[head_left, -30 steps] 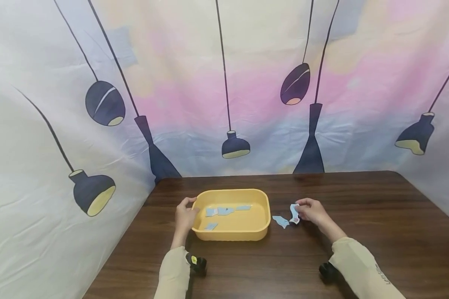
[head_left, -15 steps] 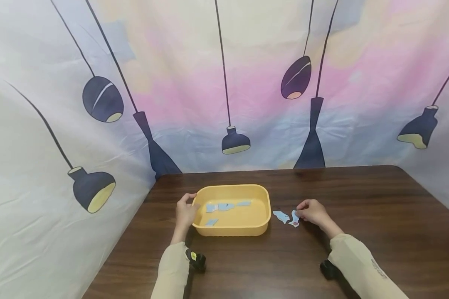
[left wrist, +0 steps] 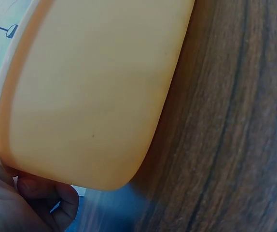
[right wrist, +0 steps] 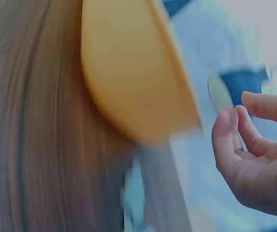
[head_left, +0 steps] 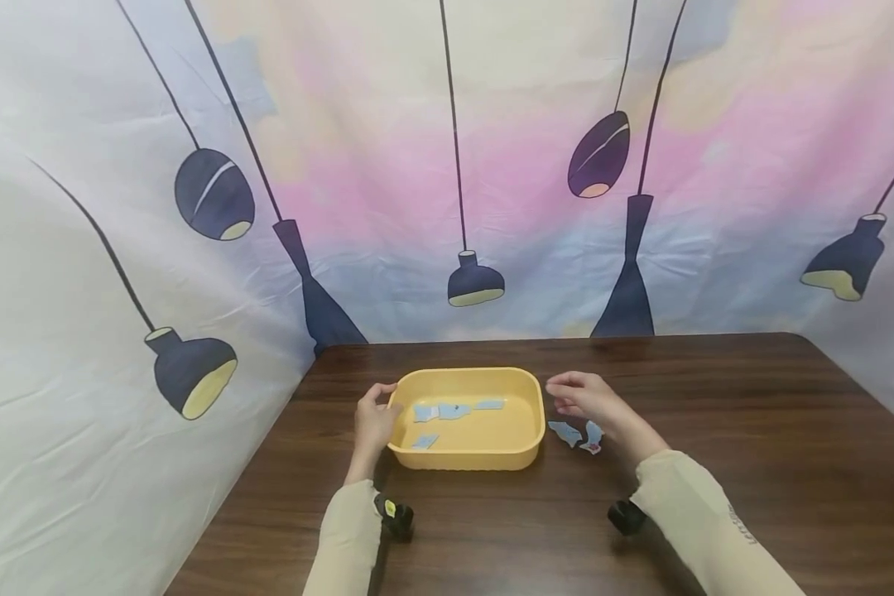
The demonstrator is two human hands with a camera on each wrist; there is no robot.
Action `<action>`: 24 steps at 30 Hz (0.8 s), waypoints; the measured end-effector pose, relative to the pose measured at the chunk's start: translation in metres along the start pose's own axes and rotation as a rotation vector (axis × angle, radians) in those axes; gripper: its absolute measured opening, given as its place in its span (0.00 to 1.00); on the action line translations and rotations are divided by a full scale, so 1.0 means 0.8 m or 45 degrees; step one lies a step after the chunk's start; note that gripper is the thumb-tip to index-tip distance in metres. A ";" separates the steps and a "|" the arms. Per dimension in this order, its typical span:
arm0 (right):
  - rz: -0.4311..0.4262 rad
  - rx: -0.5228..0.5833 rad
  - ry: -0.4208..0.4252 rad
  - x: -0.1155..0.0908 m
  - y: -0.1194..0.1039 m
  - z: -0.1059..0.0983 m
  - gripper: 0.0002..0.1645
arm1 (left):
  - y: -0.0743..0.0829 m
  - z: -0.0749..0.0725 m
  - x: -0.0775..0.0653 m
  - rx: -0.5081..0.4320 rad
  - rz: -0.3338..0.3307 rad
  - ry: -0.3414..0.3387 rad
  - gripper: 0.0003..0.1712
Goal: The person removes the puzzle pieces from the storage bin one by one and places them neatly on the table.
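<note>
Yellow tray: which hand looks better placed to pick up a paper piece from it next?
Probably the right hand: it holds nothing and hovers by the right end of the tray. The left hand is nearer most of the paper pieces inside, but it grips the tray's left end.

A yellow rounded-rectangular plastic tray (head_left: 465, 459) stands open from above, its raised wall barring a low path from the right grip (head_left: 587, 397); the left grip (head_left: 375, 426) blocks its left end, while bare dark-brown wood-grain table (head_left: 507, 530) leaves room in front.
</note>
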State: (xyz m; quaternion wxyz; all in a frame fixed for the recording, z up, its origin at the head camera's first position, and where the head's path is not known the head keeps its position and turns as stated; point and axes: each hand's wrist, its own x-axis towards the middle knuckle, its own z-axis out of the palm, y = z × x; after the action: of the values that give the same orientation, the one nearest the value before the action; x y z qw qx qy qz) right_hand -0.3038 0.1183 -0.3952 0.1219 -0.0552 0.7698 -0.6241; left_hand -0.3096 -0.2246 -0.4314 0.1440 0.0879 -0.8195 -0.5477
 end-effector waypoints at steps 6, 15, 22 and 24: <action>-0.067 0.005 -0.145 0.017 -0.026 0.075 0.25 | 0.003 0.003 0.005 -0.026 0.010 -0.008 0.22; -0.096 -0.315 -0.212 0.047 -0.028 0.187 0.18 | 0.003 0.000 0.003 -0.014 0.021 0.005 0.21; -0.159 -0.526 -0.352 0.053 -0.025 0.221 0.22 | -0.002 -0.001 -0.002 0.041 0.057 -0.051 0.22; -0.190 -0.583 -0.349 0.056 -0.024 0.226 0.21 | -0.003 -0.002 -0.001 0.043 0.055 -0.047 0.22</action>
State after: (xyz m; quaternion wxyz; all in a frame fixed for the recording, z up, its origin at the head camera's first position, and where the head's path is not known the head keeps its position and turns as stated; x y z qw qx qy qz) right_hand -0.3016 -0.0675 -0.4162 0.1632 -0.2218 0.8609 -0.4279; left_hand -0.3082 -0.2264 -0.4331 0.1391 0.0623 -0.8330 -0.5319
